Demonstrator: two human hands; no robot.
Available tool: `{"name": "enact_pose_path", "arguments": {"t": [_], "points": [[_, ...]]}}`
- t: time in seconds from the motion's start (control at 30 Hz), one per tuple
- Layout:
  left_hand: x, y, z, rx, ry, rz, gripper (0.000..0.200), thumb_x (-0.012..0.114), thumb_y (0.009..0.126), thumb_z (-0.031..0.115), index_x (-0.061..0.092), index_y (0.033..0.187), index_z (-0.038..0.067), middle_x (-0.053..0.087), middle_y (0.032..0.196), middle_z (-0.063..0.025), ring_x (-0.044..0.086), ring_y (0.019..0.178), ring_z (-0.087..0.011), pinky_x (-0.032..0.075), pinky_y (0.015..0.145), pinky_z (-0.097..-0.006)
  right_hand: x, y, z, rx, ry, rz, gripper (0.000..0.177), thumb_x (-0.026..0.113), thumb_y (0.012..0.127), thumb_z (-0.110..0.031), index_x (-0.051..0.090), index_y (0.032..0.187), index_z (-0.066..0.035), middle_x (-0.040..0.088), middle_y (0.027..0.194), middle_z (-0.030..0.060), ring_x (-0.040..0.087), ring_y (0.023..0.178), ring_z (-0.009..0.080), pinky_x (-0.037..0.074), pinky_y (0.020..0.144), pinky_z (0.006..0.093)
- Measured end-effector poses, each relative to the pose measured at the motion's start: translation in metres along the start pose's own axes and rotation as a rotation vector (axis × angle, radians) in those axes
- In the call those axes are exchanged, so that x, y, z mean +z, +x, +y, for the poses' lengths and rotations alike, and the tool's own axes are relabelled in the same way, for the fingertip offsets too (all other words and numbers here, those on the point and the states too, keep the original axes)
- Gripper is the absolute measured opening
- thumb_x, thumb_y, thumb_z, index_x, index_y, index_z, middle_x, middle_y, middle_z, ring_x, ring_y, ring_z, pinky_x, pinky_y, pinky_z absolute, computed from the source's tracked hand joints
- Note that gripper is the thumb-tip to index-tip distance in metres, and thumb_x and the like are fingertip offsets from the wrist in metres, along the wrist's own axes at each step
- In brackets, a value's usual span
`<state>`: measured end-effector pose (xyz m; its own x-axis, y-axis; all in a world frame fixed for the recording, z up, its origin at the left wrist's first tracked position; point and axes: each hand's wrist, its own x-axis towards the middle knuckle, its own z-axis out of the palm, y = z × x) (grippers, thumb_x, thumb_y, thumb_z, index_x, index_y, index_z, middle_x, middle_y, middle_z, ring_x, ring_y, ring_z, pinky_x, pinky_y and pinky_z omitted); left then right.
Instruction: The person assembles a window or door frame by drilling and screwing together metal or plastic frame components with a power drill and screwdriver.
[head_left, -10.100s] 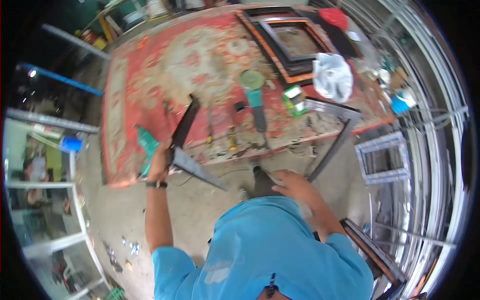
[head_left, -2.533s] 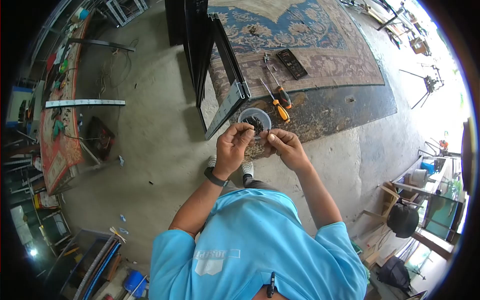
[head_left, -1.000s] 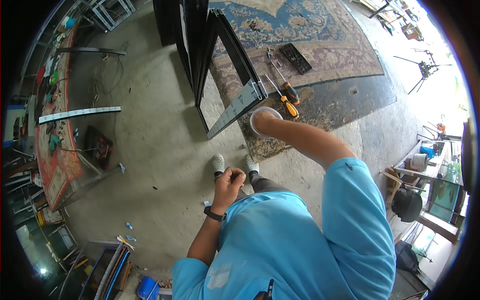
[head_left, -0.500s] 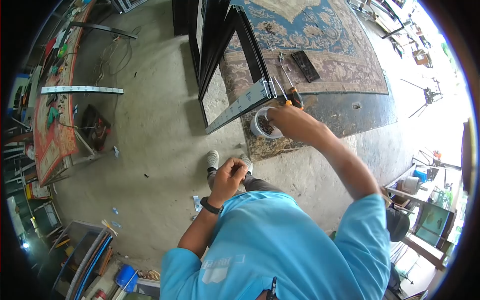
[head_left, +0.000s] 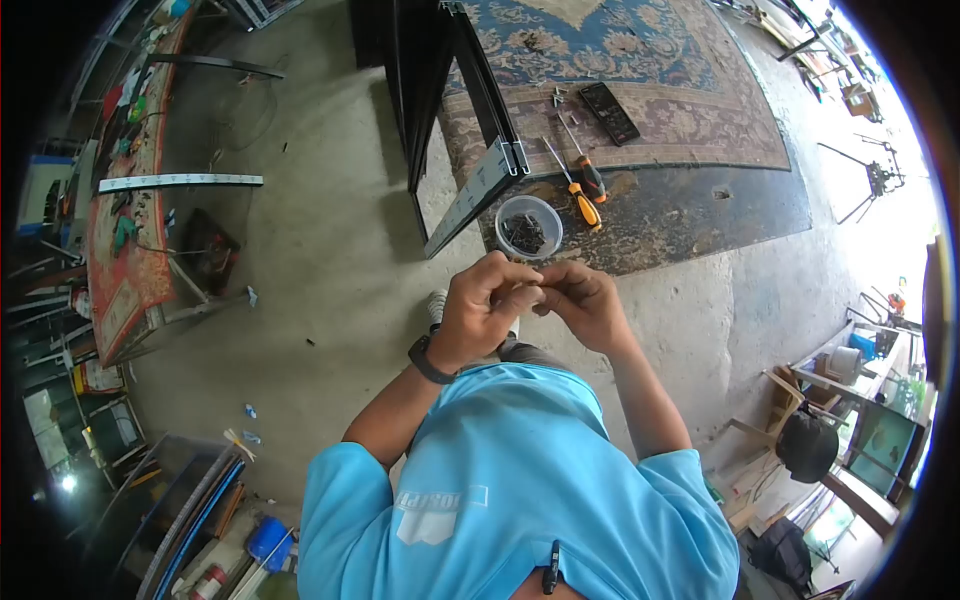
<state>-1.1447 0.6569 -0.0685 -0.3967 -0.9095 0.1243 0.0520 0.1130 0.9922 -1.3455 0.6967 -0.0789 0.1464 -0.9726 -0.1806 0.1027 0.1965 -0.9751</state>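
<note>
Fingertip to fingertip, my left hand (head_left: 487, 310) and my right hand (head_left: 586, 303) meet in front of my body, both pinched. Whatever lies between the fingers is too small to make out. Just beyond them a clear plastic tub (head_left: 529, 227) holds dark screws or similar small pieces. Two screwdrivers, one with a yellow-orange handle (head_left: 584, 206) and one with a black-and-orange handle (head_left: 592, 180), lie right of the tub. To its left stands a black metal frame (head_left: 480, 95) with a pale printed strip (head_left: 468, 203) on its lower bar.
A black phone (head_left: 609, 113) and small metal parts (head_left: 559, 98) lie on the patterned rug (head_left: 690, 115). At the left is a worn red bench (head_left: 130, 270) with a long pale bar (head_left: 180, 182) across it. A black stool (head_left: 808, 447) stands at the right.
My right hand has left the tub and come back to meet my left hand. My left hand has moved slightly up and right. The view has shifted a little.
</note>
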Motion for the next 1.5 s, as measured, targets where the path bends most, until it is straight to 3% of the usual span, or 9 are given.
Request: {"name": "enact_pose_path", "arguments": {"t": [0.17,0.23,0.3,0.4,0.43,0.6,0.93,1.1,1.5], "points": [[-0.026,-0.015,-0.003,-0.404,-0.767,0.281,0.019,0.066,0.104,0.024,0.066,0.112,0.006,0.048,0.074,0.0054,0.049,0.07,-0.0083,0.047,0.067,-0.0278,-0.014,0.029,-0.017,-0.048,-0.663,0.137,0.037,0.076,0.092,-0.008,0.066,0.127,-0.003,0.075,0.111,0.0131,0.073,0.096,0.0227,0.057,0.082,0.0329],[-0.043,-0.024,0.005,-0.49,-0.831,0.39,0.02,0.061,0.106,0.028,0.063,0.109,0.008,0.048,0.074,0.0045,0.049,0.07,-0.0088,0.048,0.069,-0.0292,-0.007,0.041,-0.029,-0.426,-1.111,0.209,0.037,0.076,0.09,-0.008,0.066,0.126,-0.004,0.07,0.123,0.0159,0.071,0.107,0.0298,0.057,0.085,0.0372],[-0.064,-0.034,0.004,-0.52,-0.882,0.455,0.019,0.059,0.107,0.027,0.063,0.106,0.009,0.049,0.075,0.0037,0.05,0.07,-0.0095,0.048,0.068,-0.029,0.017,0.043,-0.053,-0.298,-0.863,0.236,0.036,0.076,0.089,-0.008,0.067,0.124,-0.005,0.067,0.127,0.0157,0.067,0.113,0.0308,0.056,0.088,0.0376],[-0.093,-0.052,0.002,-0.561,-0.301,0.439,0.012,0.063,0.104,0.019,0.064,0.104,0.008,0.058,0.083,0.0016,0.055,0.064,-0.0087,0.052,0.067,-0.0289,0.053,0.048,-0.031,-0.274,-0.181,0.023,0.032,0.07,0.101,-0.019,0.064,0.125,0.001,0.07,0.112,0.0103,0.067,0.09,0.0171,0.054,0.081,0.0285],[-0.103,-0.061,-0.008,-0.46,-0.074,0.362,0.012,0.065,0.103,0.018,0.065,0.107,0.007,0.062,0.087,0.0026,0.06,0.07,-0.0107,0.053,0.068,-0.0298,0.069,0.052,-0.02,-0.135,-0.026,-0.07,0.033,0.064,0.105,-0.024,0.064,0.127,0.001,0.069,0.116,0.0102,0.067,0.102,0.0184,0.054,0.087,0.0308],[-0.162,-0.078,-0.012,-0.22,0.564,0.199,0.022,0.069,0.093,0.014,0.064,0.111,0.003,0.07,0.1,-0.0182,0.069,0.095,-0.04,0.056,0.08,-0.048,0.177,0.1,0.083,0.563,0.753,-0.33,0.064,0.033,0.112,-0.052,0.059,0.137,0.001,0.067,0.127,0.0141,0.061,0.116,0.0257,0.045,0.103,0.0383],[-0.432,-0.102,-0.044,-0.23,0.309,0.378,0.022,0.058,0.099,0.008,0.065,0.12,0.005,0.072,0.106,-0.0182,0.069,0.098,-0.0388,0.055,0.086,-0.0472,0.408,0.272,0.136,0.955,0.727,-0.307,0.037,0.037,0.112,-0.031,0.06,0.117,-0.003,0.065,0.116,0.0124,0.062,0.111,0.0275,0.046,0.104,0.0436],[-0.589,-0.073,-0.016,-0.064,0.488,0.553,0.018,0.063,0.098,0.009,0.072,0.113,0.009,0.074,0.1,-0.0124,0.07,0.094,-0.0342,0.056,0.082,-0.0433,0.543,0.348,0.045,0.944,0.574,-0.345,0.033,0.045,0.111,-0.031,0.064,0.117,-0.005,0.067,0.112,0.0104,0.063,0.107,0.0258,0.049,0.098,0.0417],[-0.905,0.142,-0.122,-0.156,0.115,0.751,0.015,0.07,0.1,0.014,0.07,0.108,0.001,0.073,0.093,-0.0032,0.067,0.084,-0.0099,0.055,0.074,-0.0269,0.64,0.703,0.075,0.726,0.297,-0.238,0.027,0.05,0.105,-0.009,0.049,0.13,0.002,0.064,0.121,0.0203,0.067,0.104,0.0286,0.058,0.092,0.0422]]}}
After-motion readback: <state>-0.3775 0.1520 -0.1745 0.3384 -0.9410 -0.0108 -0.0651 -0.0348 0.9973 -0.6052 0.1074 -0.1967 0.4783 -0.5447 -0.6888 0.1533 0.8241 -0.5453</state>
